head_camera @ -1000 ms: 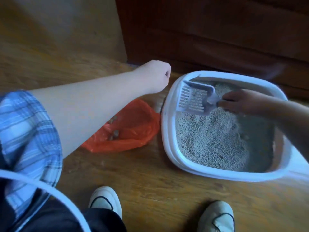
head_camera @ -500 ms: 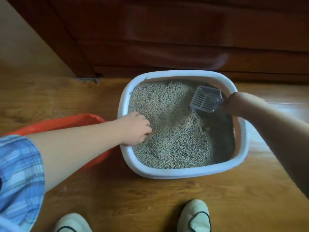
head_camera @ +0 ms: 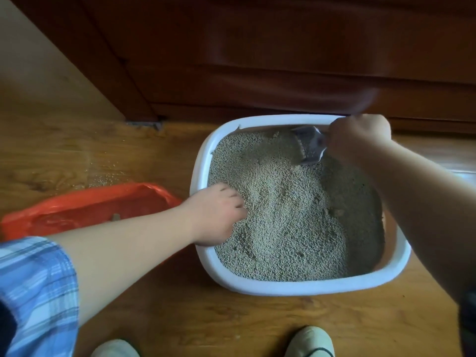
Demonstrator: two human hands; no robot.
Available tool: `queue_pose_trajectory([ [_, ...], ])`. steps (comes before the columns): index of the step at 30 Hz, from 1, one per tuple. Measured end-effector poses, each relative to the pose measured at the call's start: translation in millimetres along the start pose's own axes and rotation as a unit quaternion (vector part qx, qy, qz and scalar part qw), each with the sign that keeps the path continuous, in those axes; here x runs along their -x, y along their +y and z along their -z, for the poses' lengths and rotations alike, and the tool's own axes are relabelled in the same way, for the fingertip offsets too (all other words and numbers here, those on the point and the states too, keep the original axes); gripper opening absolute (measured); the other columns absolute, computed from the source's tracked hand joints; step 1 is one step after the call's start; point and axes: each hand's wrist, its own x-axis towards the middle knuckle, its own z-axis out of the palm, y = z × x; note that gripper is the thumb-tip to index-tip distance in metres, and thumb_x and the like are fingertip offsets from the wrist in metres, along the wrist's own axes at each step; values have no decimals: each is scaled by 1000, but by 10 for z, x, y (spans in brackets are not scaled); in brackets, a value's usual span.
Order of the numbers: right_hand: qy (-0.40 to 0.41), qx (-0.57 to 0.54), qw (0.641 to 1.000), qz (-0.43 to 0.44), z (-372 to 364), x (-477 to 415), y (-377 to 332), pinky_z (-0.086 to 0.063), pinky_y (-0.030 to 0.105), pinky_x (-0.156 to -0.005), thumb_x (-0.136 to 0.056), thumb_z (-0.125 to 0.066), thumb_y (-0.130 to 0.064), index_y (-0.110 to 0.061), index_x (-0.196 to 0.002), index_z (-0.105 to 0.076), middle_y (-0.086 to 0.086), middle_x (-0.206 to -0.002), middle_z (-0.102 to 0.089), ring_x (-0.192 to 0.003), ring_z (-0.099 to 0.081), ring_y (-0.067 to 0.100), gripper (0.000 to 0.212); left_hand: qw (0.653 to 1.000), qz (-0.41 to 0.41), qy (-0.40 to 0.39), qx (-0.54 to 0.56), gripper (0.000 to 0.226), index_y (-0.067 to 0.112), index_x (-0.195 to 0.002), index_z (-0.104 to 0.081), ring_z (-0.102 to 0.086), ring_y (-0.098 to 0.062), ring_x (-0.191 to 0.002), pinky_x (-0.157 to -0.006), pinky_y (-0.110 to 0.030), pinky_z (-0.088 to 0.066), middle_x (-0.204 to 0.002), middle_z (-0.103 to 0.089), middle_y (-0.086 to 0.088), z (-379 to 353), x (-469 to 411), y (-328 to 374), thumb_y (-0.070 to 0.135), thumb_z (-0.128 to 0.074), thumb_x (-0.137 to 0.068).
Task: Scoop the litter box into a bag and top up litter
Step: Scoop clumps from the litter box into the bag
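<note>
At far right corner: litter scoop [head_camera: 309, 146] is clamped in the right grip [head_camera: 358, 140], blade sunk in litter [head_camera: 283, 215].
Left rim: clasped by the left grip [head_camera: 216, 215].
Orange bag [head_camera: 90, 204]: set left of litter box [head_camera: 283, 288], opposite the litter scoop.

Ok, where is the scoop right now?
In the head view, the scoop sits in the far right corner of the litter box, gripped by the right hand.
</note>
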Motion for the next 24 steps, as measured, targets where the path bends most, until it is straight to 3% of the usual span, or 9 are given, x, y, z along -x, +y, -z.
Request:
queue_pose_trajectory([
  [5, -12, -65, 997, 37, -149, -212, -140, -52, 37, -82, -91, -52, -43, -21, -118, -66, 6, -117, -68, -108, -65, 30, 38, 1000, 6, -17, 11, 41, 23, -96, -67, -56, -24, -96, -91, -42, -46, -89, -61, 4, 4, -12, -4, 32, -35, -72],
  [9, 4, -96, 993, 72, -278, -262, -205, -47, 37, -77, -92, -53, -45, -31, -118, -67, 6, -119, -67, -109, -63, 32, 32, 1000, 4, -12, 14, 37, 23, -98, -67, -56, -24, -94, -87, -41, -47, -89, -60, 3, 8, -15, -9, 31, -42, -72],
  [12, -21, -128, 985, 111, -267, -318, -300, -47, 34, -77, -96, -48, -49, -31, -101, -69, 3, -109, -69, -98, -63, 29, 28, 1000, 5, -12, 20, 36, 23, -98, -68, -56, -24, -93, -86, -41, -47, -89, -61, 4, 11, -4, -4, 31, -46, -72],
  [15, -54, -164, 975, 140, -259, -330, -463, -50, 32, -73, -97, -44, -60, -27, -86, -65, -4, -90, -67, -85, -61, 23, 40, 1000, 11, -20, 18, 36, 25, -100, -68, -56, -22, -94, -85, -39, -48, -91, -61, 5, 35, 6, 1, 33, -46, -72],
  [19, -35, -193, 968, 154, -281, -296, -524, -51, 33, -75, -97, -43, -60, -29, -89, -65, -4, -89, -65, -86, -60, 24, 39, 998, 19, -54, 20, 37, 26, -110, -64, -53, -21, -103, -90, -37, -44, -101, -60, 5, 96, 7, 25, 34, -47, -79],
  [24, -75, -237, 951, 182, -387, -218, -524, -46, 29, -60, -99, -44, -55, -27, -83, -60, -4, -74, -62, -66, -58, 17, 36, 998, 29, -59, 23, 35, 25, -109, -63, -52, -21, -103, -90, -38, -44, -101, -59, 4, 110, -5, 29, 34, -47, -79],
])
